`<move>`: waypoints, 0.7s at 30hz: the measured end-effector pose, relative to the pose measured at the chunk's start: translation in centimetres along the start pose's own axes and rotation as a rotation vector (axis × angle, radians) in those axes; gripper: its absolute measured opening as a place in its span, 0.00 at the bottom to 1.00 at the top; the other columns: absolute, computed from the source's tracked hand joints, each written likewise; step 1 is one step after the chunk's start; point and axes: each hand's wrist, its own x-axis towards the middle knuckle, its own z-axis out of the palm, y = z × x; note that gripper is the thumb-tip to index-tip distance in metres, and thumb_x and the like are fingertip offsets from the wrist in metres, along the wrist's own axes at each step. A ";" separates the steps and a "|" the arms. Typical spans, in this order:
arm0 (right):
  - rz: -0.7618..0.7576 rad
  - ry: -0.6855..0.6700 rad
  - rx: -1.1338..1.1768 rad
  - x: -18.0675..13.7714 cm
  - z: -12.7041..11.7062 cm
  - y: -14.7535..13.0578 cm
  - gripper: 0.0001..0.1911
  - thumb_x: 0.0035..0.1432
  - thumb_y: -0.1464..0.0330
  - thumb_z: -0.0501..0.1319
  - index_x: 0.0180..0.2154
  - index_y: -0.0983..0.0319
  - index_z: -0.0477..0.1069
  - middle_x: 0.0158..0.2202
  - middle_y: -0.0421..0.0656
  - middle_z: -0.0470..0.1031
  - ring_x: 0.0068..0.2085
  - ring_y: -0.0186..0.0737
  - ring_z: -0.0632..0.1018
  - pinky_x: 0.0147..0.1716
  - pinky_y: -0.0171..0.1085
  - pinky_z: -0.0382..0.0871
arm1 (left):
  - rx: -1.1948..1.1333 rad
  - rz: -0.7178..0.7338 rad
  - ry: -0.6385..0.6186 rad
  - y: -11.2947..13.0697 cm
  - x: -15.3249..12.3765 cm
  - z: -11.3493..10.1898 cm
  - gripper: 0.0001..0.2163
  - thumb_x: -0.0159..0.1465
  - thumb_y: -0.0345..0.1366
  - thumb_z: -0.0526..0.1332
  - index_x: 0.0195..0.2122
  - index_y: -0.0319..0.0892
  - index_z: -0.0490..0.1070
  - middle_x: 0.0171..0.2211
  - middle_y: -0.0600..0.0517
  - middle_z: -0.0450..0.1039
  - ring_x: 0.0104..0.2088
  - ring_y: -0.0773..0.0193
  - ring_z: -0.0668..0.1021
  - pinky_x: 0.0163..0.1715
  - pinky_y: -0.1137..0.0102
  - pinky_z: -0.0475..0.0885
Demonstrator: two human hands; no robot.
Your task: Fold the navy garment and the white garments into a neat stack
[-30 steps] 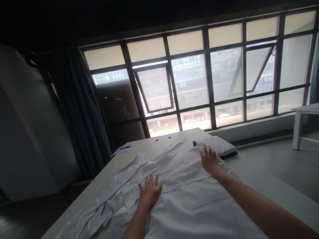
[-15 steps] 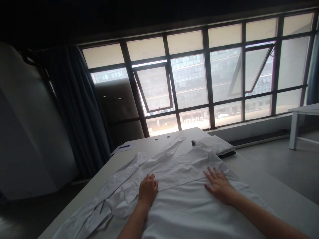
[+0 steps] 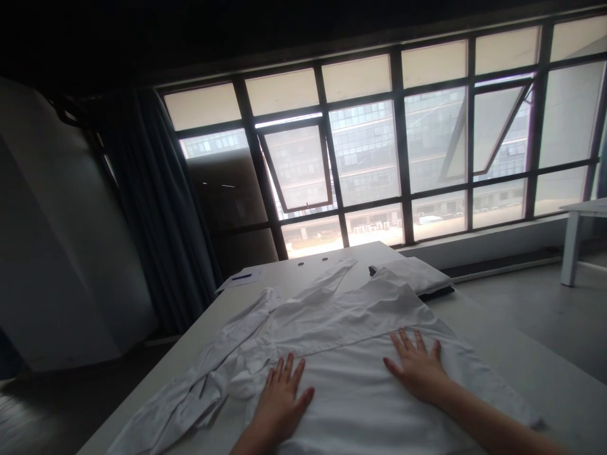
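A white garment (image 3: 351, 379), which looks like a shirt, lies spread over the white table (image 3: 156, 379). My left hand (image 3: 283, 401) rests flat on its left part, fingers and thumb spread. To the right, my right hand (image 3: 420, 366) also lies on the cloth with its fingers apart. A seam crosses the garment just beyond both hands. Crumpled sleeve-like cloth (image 3: 208, 360) lies to the left, and a narrow strip of white fabric reaches toward the far end. Neither hand holds anything.
Folded white cloth (image 3: 417, 275) with something dark beneath sits at the table's far right edge. Paper with a blue pen (image 3: 241, 276) lies at the far left. A dark curtain (image 3: 161, 221) and a large window stand beyond. Another white table (image 3: 571, 246) is at right.
My left hand has drawn nearer to me and its curled fingers have spread out flat. My right hand has moved slightly nearer too, still open. The view has shifted a little left.
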 end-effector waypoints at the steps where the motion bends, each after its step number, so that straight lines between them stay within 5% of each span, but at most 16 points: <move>1: -0.001 -0.014 -0.003 0.6 -0.2 -0.4 0.37 0.65 0.43 0.51 0.69 0.51 0.64 0.74 0.52 0.57 0.72 0.77 0.54 0.61 0.83 0.35 | 0.006 0.017 0.004 -0.4 0.7 -0.2 0.37 0.70 0.65 0.46 0.75 0.53 0.51 0.77 0.50 0.40 0.76 0.45 0.45 0.73 0.48 0.44; 7: 0.011 -0.058 -0.011 3.4 -1.8 -1.7 0.38 0.67 0.45 0.49 0.71 0.56 0.61 0.74 0.52 0.55 0.72 0.77 0.54 0.61 0.82 0.38 | 0.023 0.041 0.096 -1.4 3.6 -1.8 0.31 0.72 0.56 0.51 0.72 0.48 0.60 0.75 0.47 0.50 0.75 0.46 0.54 0.73 0.50 0.50; 13: -0.107 0.057 -0.007 2.1 -3.4 -2.7 0.29 0.66 0.63 0.55 0.66 0.60 0.68 0.72 0.54 0.60 0.72 0.65 0.59 0.66 0.70 0.46 | -0.022 0.218 0.232 1.2 1.1 -2.6 0.22 0.71 0.42 0.53 0.63 0.51 0.73 0.64 0.47 0.72 0.63 0.51 0.73 0.67 0.56 0.64; 17: -0.376 -0.021 0.183 -0.6 -4.0 -6.5 0.28 0.67 0.62 0.56 0.66 0.55 0.68 0.74 0.49 0.58 0.73 0.56 0.58 0.71 0.59 0.46 | -0.112 0.347 0.053 5.4 -0.2 -2.3 0.30 0.69 0.53 0.58 0.71 0.53 0.63 0.73 0.50 0.58 0.71 0.48 0.63 0.72 0.53 0.58; 21: -0.523 -0.198 0.301 -2.4 -3.5 -8.4 0.35 0.68 0.48 0.55 0.72 0.50 0.57 0.76 0.48 0.52 0.75 0.60 0.53 0.71 0.65 0.39 | -0.119 0.407 -0.086 6.7 -0.4 -1.9 0.37 0.69 0.64 0.54 0.75 0.58 0.50 0.77 0.53 0.41 0.76 0.45 0.50 0.73 0.45 0.49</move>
